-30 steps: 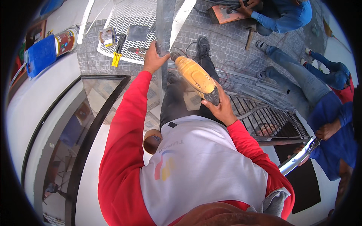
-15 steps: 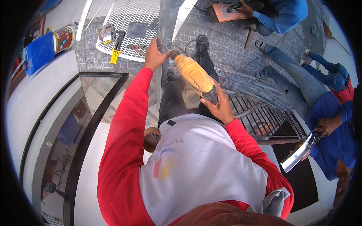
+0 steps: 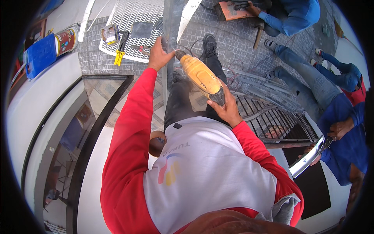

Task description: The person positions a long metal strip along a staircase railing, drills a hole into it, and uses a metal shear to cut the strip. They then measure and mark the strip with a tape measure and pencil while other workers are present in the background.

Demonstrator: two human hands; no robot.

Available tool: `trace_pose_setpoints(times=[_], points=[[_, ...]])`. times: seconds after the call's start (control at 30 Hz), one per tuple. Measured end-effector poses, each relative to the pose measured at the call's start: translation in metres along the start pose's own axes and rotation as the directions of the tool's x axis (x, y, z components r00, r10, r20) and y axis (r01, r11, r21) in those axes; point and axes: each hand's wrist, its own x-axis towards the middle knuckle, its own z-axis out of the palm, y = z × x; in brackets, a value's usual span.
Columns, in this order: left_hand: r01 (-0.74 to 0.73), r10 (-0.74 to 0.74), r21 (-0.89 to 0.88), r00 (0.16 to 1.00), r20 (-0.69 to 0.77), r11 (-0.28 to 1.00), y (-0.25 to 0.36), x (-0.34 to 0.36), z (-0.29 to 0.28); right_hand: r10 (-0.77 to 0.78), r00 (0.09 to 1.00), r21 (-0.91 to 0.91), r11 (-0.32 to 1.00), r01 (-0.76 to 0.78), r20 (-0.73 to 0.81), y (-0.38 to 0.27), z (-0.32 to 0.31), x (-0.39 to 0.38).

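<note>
My left hand [image 3: 159, 55] is wrapped around the edge of an upright grey metal channel [image 3: 172, 24], thumb toward its near face. In my right hand [image 3: 229, 109] is a yellow power drill [image 3: 199, 75], gripped at its dark rear end. The drill's chuck points up and left and meets the channel just beside my left thumb. Any bit in it, and the exact contact point, are too small to make out. My right fingers are partly hidden behind the drill body.
A white mesh panel [image 3: 124, 16] holds yellow-handled snips [image 3: 121, 48] and red-handled pliers [image 3: 141, 48]. A blue jerrycan [image 3: 40, 55] stands left beside a paint bucket [image 3: 66, 40]. Metal strips [image 3: 269, 91] lie right. One co-worker [image 3: 290, 19] crouches; another holds a shiny metal piece [image 3: 307, 160].
My hands and the drill stay almost in place against the channel. The co-worker at the right tilts the shiny metal piece slightly; the crouching one shifts a little.
</note>
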Motion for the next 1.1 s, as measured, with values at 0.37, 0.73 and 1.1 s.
trace_pose_setpoints(times=[0.37,0.73,1.1], points=[[0.015,-0.015,-0.015,1.0,0.01,1.0,0.007,0.001,-0.004,-0.042,0.998,0.071,0.996,0.046,-0.05,0.007,-0.001,0.001],[0.012,-0.011,0.042,1.0,-0.003,0.999,0.002,0.001,-0.001,-0.137,0.984,-0.004,0.991,0.137,-0.111,0.02,0.005,0.002],[0.038,-0.038,-0.003,0.999,0.022,0.999,0.003,0.001,-0.003,-0.125,0.987,0.047,0.99,0.13,-0.104,0.022,0.006,0.003]])
